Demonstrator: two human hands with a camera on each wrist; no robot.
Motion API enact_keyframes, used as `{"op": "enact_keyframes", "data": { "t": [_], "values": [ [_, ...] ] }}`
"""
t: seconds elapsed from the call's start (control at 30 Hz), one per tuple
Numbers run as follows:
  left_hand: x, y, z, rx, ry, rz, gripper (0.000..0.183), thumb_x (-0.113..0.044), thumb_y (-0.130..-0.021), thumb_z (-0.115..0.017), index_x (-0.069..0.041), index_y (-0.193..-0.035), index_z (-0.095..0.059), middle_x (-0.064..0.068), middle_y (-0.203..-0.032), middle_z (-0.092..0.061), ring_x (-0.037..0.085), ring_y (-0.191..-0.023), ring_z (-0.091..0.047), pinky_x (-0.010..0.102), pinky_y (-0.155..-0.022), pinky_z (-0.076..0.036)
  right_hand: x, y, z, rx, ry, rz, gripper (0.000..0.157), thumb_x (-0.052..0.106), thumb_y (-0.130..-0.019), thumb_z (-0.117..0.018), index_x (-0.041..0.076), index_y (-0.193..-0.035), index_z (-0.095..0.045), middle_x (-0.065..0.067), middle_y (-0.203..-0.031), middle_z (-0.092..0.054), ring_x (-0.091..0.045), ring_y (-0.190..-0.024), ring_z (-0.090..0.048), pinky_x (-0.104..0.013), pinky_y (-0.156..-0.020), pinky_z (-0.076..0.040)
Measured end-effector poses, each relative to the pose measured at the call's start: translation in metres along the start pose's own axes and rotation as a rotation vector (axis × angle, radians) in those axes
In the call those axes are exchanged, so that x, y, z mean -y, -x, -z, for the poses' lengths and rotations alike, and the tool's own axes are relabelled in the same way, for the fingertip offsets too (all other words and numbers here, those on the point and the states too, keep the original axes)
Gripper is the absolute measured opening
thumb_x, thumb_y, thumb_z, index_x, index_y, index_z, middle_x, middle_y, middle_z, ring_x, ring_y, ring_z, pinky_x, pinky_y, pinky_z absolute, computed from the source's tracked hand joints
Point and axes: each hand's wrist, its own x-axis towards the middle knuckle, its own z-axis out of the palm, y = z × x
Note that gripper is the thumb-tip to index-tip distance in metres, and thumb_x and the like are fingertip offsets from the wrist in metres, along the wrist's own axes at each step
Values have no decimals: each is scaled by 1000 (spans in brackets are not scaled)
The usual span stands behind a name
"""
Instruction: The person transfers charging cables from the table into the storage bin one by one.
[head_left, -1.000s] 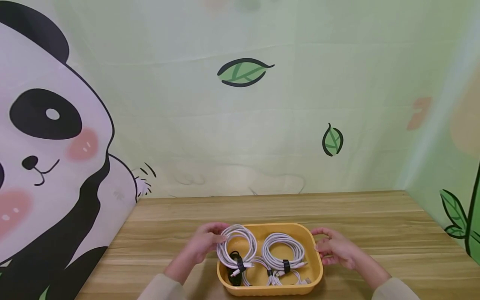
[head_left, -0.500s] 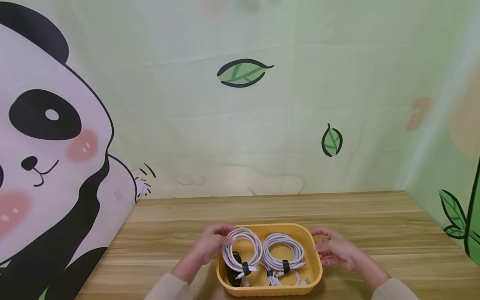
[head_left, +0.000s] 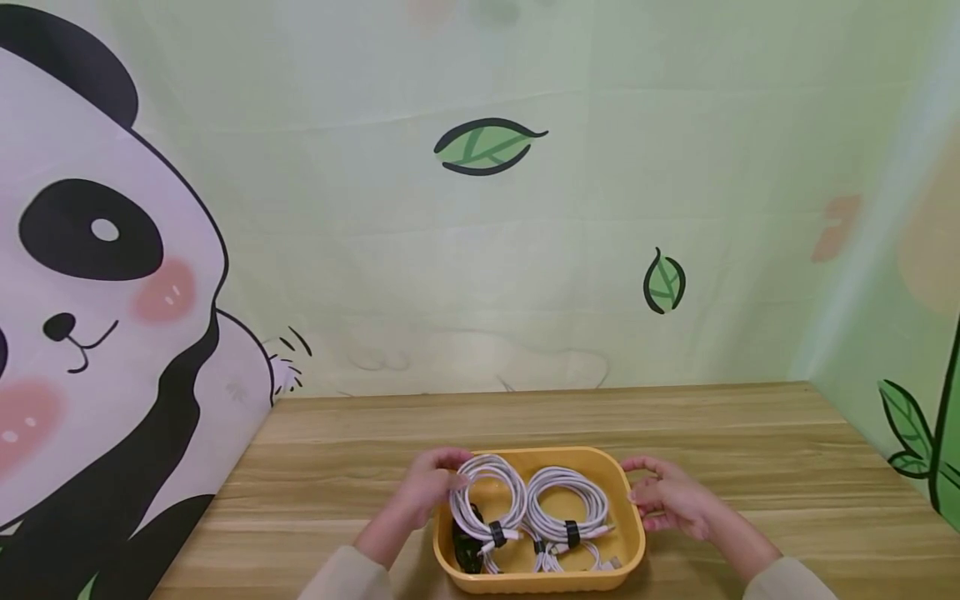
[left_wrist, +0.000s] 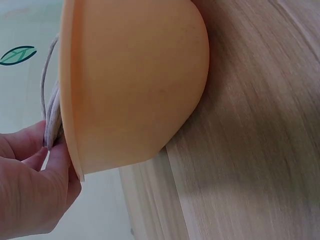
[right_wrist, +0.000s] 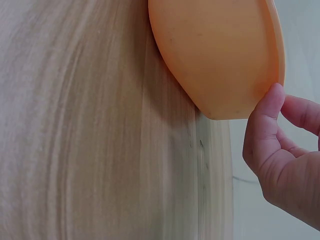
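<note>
A yellow plastic bin (head_left: 558,581) stands on the wooden table. My left hand (head_left: 427,486) pinches the edge of a coiled white cable (head_left: 517,492) with a black strap, at the bin's left side. This coil leans over the left rim area; in the left wrist view the hand (left_wrist: 32,187) is beside the rim with the cable between thumb and fingers. A second coiled white cable (head_left: 602,504) lies on the right. My right hand (head_left: 671,500) holds the bin's right rim, its fingertip (right_wrist: 272,97) against the outer wall.
Inside the bin are also a black cable bundle (head_left: 467,554) at the left and a thinner white cable (head_left: 592,550) at the front. The wooden table (head_left: 360,433) runs back to a printed cloth (head_left: 360,250) with a panda and leaves.
My left hand has moved a little to the right with the coiled cable, bringing it closer to the other coil and further over the bin. My right hand has stayed still.
</note>
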Motion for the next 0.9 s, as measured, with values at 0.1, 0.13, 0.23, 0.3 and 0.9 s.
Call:
{"op": "enact_keyframes", "data": {
  "t": [0.1,0.13,0.23,0.3,0.9],
  "values": [
    [-1,0,-2,-24,-35,-7,32,11,-73,-55,9,-104,-56,13,-91,-55,15,-74,-51,23,-61,-49,0,0,0,3,0,1,63,5,-80,-53,-4,-131,-19,-3,-79,-57,-9,-58,-54,-21,-53,-49],
    [0,0,-2,-31,-46,-10,31,11,-73,-54,9,-104,-57,13,-92,-55,15,-74,-51,24,-61,-49,0,0,0,4,0,1,63,5,-80,-53,-4,-131,-19,-3,-79,-57,-8,-58,-54,-21,-53,-49],
    [-1,0,-4,-47,-72,-13,30,10,-73,-55,8,-103,-57,14,-92,-55,16,-74,-51,24,-61,-49,0,0,0,6,-1,0,62,5,-80,-53,-4,-131,-18,-3,-79,-57,-8,-58,-54,-21,-53,-49],
    [-1,0,-4,-56,-92,-16,29,10,-73,-55,8,-103,-58,15,-92,-55,16,-74,-51,24,-60,-49,0,0,0,7,-2,0,62,5,-80,-53,-4,-131,-18,-3,-78,-57,-8,-57,-54,-21,-53,-49],
    [-3,-3,-11,-116,-203,-50,29,12,-71,-57,6,-99,-59,16,-92,-56,21,-82,-51,27,-67,-49,-1,-1,0,-3,0,-6,63,5,-80,-53,-3,-132,-18,-2,-76,-57,-8,-56,-54,-21,-52,-49]
  ]
}}
